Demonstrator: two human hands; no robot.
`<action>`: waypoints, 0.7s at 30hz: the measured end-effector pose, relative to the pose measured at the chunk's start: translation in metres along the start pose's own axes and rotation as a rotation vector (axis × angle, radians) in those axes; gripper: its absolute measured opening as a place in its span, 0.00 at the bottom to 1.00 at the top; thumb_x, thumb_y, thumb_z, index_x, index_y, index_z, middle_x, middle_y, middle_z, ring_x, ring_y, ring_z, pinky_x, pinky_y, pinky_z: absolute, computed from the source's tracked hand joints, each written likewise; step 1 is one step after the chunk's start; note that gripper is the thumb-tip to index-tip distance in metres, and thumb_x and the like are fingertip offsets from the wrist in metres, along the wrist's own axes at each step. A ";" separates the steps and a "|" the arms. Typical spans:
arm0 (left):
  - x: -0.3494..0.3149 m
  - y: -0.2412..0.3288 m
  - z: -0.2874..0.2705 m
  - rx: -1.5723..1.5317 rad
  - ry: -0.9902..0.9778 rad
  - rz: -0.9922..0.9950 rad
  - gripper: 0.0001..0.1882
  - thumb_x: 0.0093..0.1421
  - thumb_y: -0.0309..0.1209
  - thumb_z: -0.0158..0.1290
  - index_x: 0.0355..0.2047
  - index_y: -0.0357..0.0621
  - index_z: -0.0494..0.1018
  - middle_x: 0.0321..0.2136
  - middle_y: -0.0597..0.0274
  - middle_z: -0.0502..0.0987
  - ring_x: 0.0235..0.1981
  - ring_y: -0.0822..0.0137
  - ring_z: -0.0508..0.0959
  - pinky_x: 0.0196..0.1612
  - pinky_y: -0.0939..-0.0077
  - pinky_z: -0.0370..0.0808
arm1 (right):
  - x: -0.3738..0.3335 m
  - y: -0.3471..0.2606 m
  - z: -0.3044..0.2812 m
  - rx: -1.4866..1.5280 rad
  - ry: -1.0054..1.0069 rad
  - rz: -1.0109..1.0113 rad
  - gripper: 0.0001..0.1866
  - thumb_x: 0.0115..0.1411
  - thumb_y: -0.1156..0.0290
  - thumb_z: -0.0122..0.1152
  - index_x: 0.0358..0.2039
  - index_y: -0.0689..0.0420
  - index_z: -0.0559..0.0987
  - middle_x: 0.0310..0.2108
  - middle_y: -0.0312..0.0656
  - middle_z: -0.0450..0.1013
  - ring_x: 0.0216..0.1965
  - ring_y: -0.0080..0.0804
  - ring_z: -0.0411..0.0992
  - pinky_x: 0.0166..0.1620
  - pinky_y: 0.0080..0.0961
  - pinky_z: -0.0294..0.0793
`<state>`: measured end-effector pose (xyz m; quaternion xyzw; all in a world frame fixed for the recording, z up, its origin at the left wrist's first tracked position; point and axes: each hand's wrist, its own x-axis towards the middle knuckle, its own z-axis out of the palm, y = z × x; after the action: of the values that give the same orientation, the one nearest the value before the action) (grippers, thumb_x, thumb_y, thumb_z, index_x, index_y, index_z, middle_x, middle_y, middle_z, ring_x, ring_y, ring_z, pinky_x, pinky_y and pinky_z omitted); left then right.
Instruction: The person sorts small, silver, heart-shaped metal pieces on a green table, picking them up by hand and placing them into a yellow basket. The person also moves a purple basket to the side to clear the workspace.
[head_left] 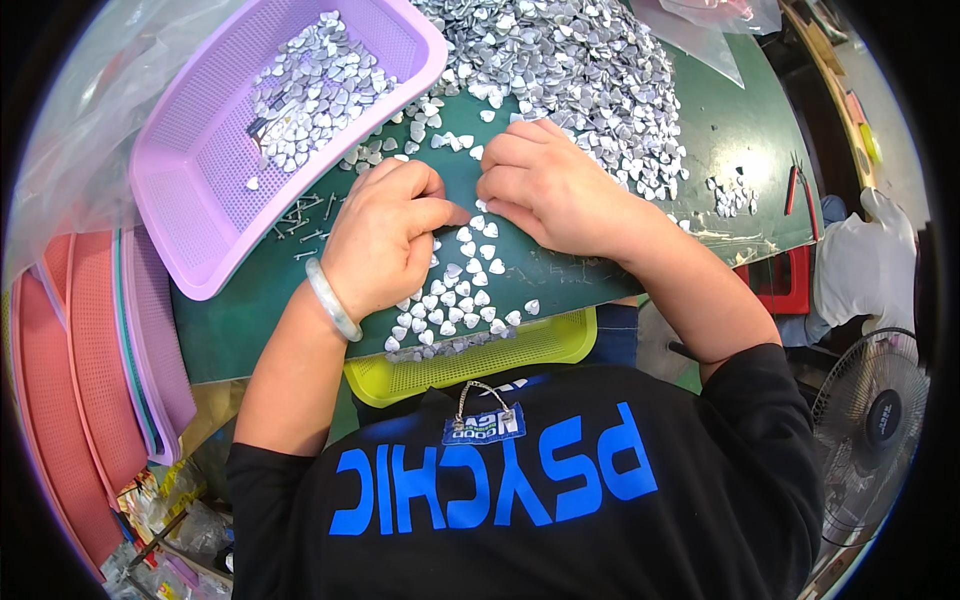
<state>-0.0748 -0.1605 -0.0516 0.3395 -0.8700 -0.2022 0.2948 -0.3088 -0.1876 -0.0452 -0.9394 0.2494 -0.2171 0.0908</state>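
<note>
Small silver heart-shaped pieces (pixel 450 298) lie loosely strewn on the green table between my hands and down to its near edge. My left hand (pixel 385 230), with a pale bangle at the wrist, rests curled to the left of them, its fingertips by the upper hearts. Across from it, my right hand (pixel 555 190) has its fingers bent together low over the table, close to a heart at the top of the strewn group. Whatever either hand's fingertips hold is hidden or too small to make out.
A large heap of the same hearts (pixel 570 70) covers the far table (pixel 720 110). A purple basket (pixel 165 200) with more hearts stands at left, small metal pins (pixel 300 215) beside it. A yellow-green basket (pixel 560 340) sits under the near edge. Red-handled pliers (pixel 791 190) lie right; a fan (pixel 880 415) stands beyond.
</note>
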 end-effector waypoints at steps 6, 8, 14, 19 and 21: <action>0.000 -0.002 0.002 0.004 0.090 -0.036 0.16 0.43 0.13 0.46 0.29 0.40 0.79 0.28 0.59 0.72 0.32 0.57 0.72 0.39 0.67 0.71 | -0.001 0.003 0.003 0.077 0.059 0.052 0.08 0.51 0.76 0.66 0.34 0.57 0.82 0.35 0.38 0.72 0.40 0.40 0.69 0.46 0.34 0.68; -0.001 -0.004 0.002 0.016 0.095 -0.040 0.16 0.43 0.13 0.45 0.28 0.40 0.79 0.28 0.59 0.72 0.32 0.56 0.72 0.39 0.67 0.71 | -0.001 0.002 0.004 0.086 0.042 0.058 0.05 0.52 0.73 0.64 0.32 0.55 0.82 0.34 0.37 0.71 0.41 0.38 0.69 0.46 0.34 0.67; -0.002 -0.004 -0.002 -0.021 0.012 -0.022 0.16 0.43 0.13 0.45 0.28 0.40 0.79 0.28 0.59 0.72 0.32 0.56 0.72 0.39 0.67 0.71 | -0.003 -0.001 0.000 0.155 -0.011 0.033 0.04 0.53 0.72 0.64 0.30 0.54 0.82 0.32 0.36 0.71 0.39 0.38 0.69 0.45 0.35 0.67; 0.002 0.002 0.000 -0.004 0.038 -0.033 0.18 0.44 0.14 0.46 0.31 0.42 0.81 0.28 0.59 0.72 0.33 0.57 0.72 0.40 0.67 0.70 | 0.001 0.010 -0.001 -0.001 0.130 0.157 0.07 0.53 0.75 0.63 0.34 0.56 0.83 0.34 0.38 0.71 0.41 0.40 0.69 0.46 0.35 0.67; 0.001 0.005 0.000 0.004 0.011 -0.021 0.19 0.44 0.14 0.47 0.33 0.43 0.82 0.29 0.60 0.72 0.33 0.57 0.71 0.40 0.67 0.70 | 0.003 0.008 -0.002 -0.122 0.126 0.171 0.09 0.53 0.77 0.62 0.36 0.57 0.82 0.36 0.40 0.72 0.41 0.42 0.69 0.48 0.36 0.68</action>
<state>-0.0779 -0.1581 -0.0484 0.3505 -0.8651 -0.2015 0.2969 -0.3110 -0.1965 -0.0444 -0.9029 0.3467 -0.2514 0.0360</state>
